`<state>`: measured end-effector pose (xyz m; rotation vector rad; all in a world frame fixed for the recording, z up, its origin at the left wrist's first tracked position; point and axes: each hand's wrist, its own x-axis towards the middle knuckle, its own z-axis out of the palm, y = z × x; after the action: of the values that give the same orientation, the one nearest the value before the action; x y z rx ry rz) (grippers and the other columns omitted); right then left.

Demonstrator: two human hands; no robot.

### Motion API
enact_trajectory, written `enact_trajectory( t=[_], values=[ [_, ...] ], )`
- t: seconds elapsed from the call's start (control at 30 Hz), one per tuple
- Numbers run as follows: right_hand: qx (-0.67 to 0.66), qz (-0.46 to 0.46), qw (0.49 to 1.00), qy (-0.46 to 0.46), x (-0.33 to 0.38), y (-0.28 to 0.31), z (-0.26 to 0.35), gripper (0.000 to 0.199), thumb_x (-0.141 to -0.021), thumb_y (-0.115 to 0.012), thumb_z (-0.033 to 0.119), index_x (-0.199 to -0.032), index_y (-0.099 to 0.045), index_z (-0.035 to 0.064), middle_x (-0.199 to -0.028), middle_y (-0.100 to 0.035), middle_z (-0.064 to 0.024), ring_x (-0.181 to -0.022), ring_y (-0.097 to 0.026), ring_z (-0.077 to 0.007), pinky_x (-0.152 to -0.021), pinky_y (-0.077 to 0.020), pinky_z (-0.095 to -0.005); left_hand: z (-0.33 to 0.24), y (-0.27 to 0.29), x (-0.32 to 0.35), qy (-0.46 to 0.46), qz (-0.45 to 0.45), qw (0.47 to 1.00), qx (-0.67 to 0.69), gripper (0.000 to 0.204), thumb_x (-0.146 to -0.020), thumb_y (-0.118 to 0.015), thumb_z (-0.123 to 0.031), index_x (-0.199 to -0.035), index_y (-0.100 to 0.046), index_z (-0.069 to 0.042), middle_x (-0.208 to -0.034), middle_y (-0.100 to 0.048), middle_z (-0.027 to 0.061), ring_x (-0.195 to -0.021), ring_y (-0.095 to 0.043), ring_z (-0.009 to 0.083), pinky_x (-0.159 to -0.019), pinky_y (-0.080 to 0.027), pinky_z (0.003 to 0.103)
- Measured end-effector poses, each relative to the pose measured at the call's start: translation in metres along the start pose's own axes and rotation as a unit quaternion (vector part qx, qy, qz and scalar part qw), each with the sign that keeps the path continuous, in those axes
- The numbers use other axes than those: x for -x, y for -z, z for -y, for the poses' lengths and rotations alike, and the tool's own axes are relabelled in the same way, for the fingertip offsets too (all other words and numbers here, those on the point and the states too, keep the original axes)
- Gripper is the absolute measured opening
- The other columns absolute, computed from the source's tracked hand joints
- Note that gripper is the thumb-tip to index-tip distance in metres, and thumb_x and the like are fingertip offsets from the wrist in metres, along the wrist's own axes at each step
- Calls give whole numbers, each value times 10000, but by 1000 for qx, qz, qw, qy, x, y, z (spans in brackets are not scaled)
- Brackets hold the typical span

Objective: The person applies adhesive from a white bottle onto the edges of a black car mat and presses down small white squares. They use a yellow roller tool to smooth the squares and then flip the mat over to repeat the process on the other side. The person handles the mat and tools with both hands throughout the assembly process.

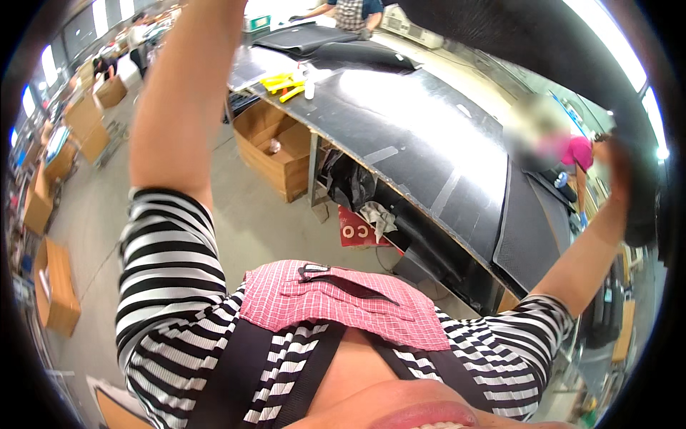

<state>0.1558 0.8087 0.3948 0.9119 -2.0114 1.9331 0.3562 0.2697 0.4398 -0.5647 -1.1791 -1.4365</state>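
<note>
My left forearm (179, 93) is raised past the upper edge, so my left hand is out of view. At the far right, my right hand (619, 171) is blurred and partly hidden, closed at the edge of a black mat (543, 43). That mat is lifted high, curving across the upper right and down past the hand. Below it is a long table with a shiny black top (400, 136). Another dark mat (525, 214) lies over the table's right end, near my right forearm.
Yellow-handled tools (282, 82) and a white bottle (309, 89) sit on the table's left part. Black mats (304, 38) are stacked beyond, by a person in a checked apron (350, 14). A cardboard box (275, 154) stands under the left end. Someone in pink (576, 152) is at the right.
</note>
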Motion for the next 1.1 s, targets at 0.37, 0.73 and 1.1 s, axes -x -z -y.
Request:
enact_trajectory(
  t=[0.37,0.73,1.1],
  values=[
    [6,-215,873,-438,64,-69,-403,423,-982,-658,302,-1209,-630,-54,-1247,-660,-161,-1132,-615,-289,-1007,-459,-454,391,141,325,514,-110,825,-205,458,-928,-754,-302,-1164,-611,64,-1105,-680,130,-910,-662,229,-749,-552,359],
    [435,-63,826,-353,136,-110,-435,877,-856,-749,465,-1563,-364,116,-1398,-552,-289,-1297,-541,-433,-1080,-441,-468,376,193,354,708,-197,672,-88,249,-986,-685,-322,-1141,-607,-144,-1018,-631,-5,-872,-574,159,-733,-511,308],
    [192,-134,934,-269,91,-101,-467,757,-854,-710,-7,-1525,-361,-43,-1483,-489,-224,-1359,-496,-291,-1139,-382,-365,403,75,210,104,281,843,-447,345,-908,-773,-236,-1065,-670,54,-926,-689,222,-846,-665,391,-732,-531,418]
  ],
)
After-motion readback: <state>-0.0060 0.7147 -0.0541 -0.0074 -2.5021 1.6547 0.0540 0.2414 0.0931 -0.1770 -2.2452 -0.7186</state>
